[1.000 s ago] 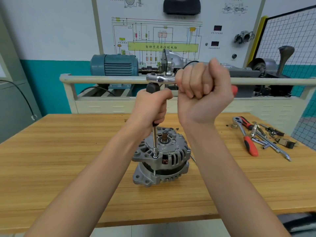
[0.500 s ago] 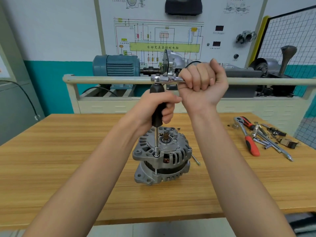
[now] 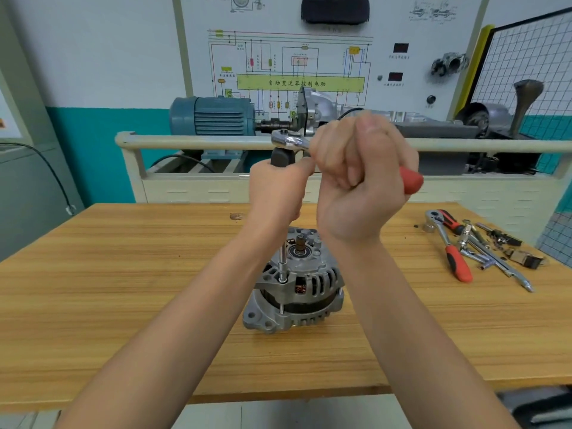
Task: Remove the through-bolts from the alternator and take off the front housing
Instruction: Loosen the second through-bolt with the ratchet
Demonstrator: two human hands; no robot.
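A silver alternator (image 3: pixel 297 292) stands upright on the wooden table (image 3: pixel 123 289), its shaft pointing up. A long extension bar (image 3: pixel 282 258) runs down to a through-bolt at the housing's front left rim. My left hand (image 3: pixel 277 193) grips the black handle of that bar above the alternator. My right hand (image 3: pixel 362 181) is fisted round the red-handled ratchet wrench (image 3: pixel 289 140), whose chrome head sits on top of the bar and whose red end sticks out at the right of my fist.
At the table's right lie a second red-handled ratchet (image 3: pixel 448 243), several chrome wrenches and sockets (image 3: pixel 489 252) and small dark parts (image 3: pixel 526 258). Behind the table stands a training bench with a blue motor (image 3: pixel 213 116), a rail (image 3: pixel 198 142) and a wiring board.
My right hand has swung the ratchet handle back toward me and to the right, so the red end shows again. My left hand keeps its grip on the bar. The alternator has not moved.
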